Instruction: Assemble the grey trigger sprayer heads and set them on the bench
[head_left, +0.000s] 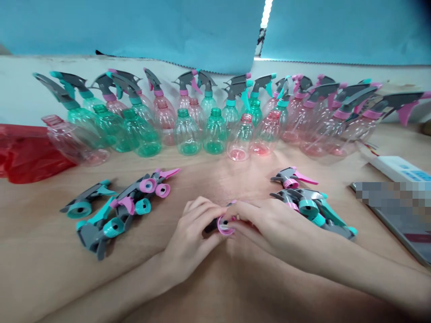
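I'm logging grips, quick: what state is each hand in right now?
Left hand: closed, holding a spray head.
Right hand: at the same spray head's pink collar; whether it grips cannot be told.

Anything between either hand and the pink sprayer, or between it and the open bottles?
Nothing visible: left hand and right hand are on the sprayer; loose sprayers lie left and right of the way to the open bottles.
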Tool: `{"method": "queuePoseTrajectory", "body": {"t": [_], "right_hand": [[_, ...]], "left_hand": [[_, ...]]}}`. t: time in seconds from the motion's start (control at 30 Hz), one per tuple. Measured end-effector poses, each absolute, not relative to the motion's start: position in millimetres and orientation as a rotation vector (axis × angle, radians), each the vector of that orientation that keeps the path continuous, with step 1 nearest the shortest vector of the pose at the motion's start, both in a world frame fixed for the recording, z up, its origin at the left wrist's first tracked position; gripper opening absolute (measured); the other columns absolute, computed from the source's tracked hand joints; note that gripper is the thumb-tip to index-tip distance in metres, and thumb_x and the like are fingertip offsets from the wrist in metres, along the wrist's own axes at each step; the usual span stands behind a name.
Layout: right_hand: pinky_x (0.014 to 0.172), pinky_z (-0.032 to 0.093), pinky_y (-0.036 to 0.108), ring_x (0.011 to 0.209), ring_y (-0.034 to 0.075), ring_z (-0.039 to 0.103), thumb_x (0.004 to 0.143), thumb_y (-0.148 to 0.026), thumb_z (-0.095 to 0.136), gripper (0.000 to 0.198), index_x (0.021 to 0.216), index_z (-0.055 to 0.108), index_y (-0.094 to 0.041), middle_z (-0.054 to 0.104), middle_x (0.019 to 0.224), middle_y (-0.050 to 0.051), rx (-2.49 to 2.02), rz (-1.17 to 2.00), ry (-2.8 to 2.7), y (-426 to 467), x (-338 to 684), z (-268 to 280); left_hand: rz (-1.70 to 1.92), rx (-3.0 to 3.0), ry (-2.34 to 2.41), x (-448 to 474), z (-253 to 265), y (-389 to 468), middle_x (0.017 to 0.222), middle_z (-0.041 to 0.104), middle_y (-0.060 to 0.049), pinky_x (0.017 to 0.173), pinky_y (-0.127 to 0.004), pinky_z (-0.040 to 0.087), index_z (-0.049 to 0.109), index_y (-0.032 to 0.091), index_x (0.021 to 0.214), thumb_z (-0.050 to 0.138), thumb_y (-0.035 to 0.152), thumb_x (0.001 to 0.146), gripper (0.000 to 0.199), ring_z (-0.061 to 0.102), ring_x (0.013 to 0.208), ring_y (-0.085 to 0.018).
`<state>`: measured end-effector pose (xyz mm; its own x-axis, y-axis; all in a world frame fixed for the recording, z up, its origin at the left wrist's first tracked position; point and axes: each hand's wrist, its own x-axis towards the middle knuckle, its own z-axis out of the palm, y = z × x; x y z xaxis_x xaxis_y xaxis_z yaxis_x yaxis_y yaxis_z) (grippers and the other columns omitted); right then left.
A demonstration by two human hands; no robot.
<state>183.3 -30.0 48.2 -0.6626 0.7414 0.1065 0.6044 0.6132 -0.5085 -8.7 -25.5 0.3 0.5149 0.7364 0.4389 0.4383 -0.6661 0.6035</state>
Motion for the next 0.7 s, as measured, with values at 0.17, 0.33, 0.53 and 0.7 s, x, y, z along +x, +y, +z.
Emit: {"method": "queuePoseTrajectory", "body": {"t": [0.17, 0.33, 0.53, 0.7], "right_hand": [[0.069, 0.04, 0.029, 0.079, 0.016, 0.059, 0.091, -0.019, 0.048, 0.012, 0.093, 0.059, -0.015, 0.064, 0.085, 0.004, -1.111, 0.587, -2.546, -30, 184, 49], [0.059, 0.036, 0.027, 0.068, 0.015, 0.056, 0.09, -0.025, 0.048, 0.014, 0.085, 0.057, -0.016, 0.061, 0.076, 0.002, -1.14, 0.447, -2.598, -31, 183, 51], [0.051, 0.029, 0.025, 0.057, 0.012, 0.05, 0.089, -0.027, 0.051, 0.016, 0.079, 0.052, -0.015, 0.057, 0.069, 0.0, -1.123, 0.411, -2.712, -30, 182, 58], [0.053, 0.03, 0.026, 0.062, 0.012, 0.052, 0.09, -0.019, 0.049, 0.011, 0.081, 0.053, -0.015, 0.059, 0.072, 0.0, -1.047, 0.385, -2.793, -26, 185, 59]], "left_hand": [[0.947, 2.355, 0.961, -7, 1, -26, 0.086, 0.063, -0.001, 0.073, -0.032, 0.036, 0.059, 0.019, 0.094, 0.063, 0.02, 0.083, 0.012, 0.05, 0.083, -0.018], [0.93, 2.369, 0.987, -7, 4, -29, 0.084, 0.061, -0.001, 0.075, -0.032, 0.035, 0.058, 0.018, 0.09, 0.061, 0.019, 0.083, 0.007, 0.05, 0.083, -0.018], [0.94, 2.363, 1.008, -4, 4, -31, 0.078, 0.059, 0.001, 0.076, -0.031, 0.033, 0.057, 0.018, 0.084, 0.061, 0.018, 0.083, 0.005, 0.05, 0.08, -0.016], [0.939, 2.374, 1.017, -1, 5, -32, 0.078, 0.06, 0.001, 0.076, -0.031, 0.033, 0.058, 0.018, 0.081, 0.061, 0.021, 0.083, 0.004, 0.05, 0.079, -0.016]]}}
